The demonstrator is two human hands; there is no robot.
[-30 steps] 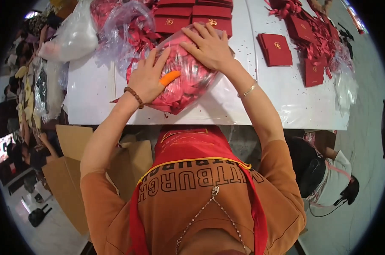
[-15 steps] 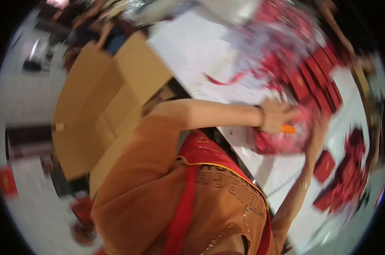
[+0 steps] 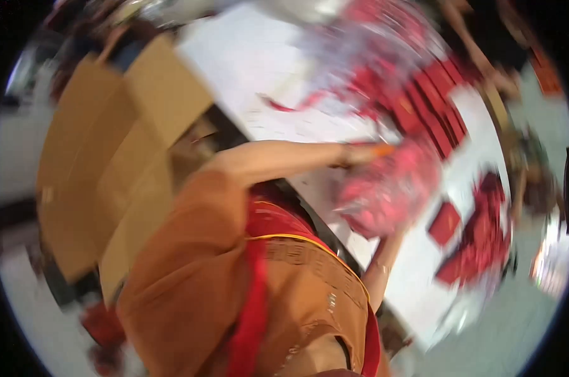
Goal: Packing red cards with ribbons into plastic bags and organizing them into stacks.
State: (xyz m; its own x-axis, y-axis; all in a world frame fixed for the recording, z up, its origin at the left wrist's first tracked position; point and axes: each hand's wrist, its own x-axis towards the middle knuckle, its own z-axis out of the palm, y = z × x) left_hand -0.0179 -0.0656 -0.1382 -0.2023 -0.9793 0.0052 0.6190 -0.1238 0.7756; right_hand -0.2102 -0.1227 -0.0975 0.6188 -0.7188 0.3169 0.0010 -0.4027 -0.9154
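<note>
A clear plastic bag of red items (image 3: 391,185) is held tilted just over the white table, between my two arms. My left hand (image 3: 363,154) is at its upper left side, smeared by motion, with a small bright orange object (image 3: 383,151) in its fingers; the object's kind is too blurred to tell. From below, my right hand (image 3: 392,237) grips the bag, its fingers mostly hidden behind the plastic. Rows of red boxes (image 3: 426,103) lie just beyond the bag, and one red box (image 3: 445,223) sits to its right.
An open cardboard carton (image 3: 83,169) stands at my left, beside the white table (image 3: 228,63). Clear plastic and red ribbon-like pieces (image 3: 366,81) heap at the back. A red pile (image 3: 479,239) lies at the right. Another person's arm (image 3: 470,44) reaches in at the far right.
The bag has been tipped up and drawn left toward me. My right hand has gone from its far right side to beneath it. My left hand has moved to its upper left with the orange object.
</note>
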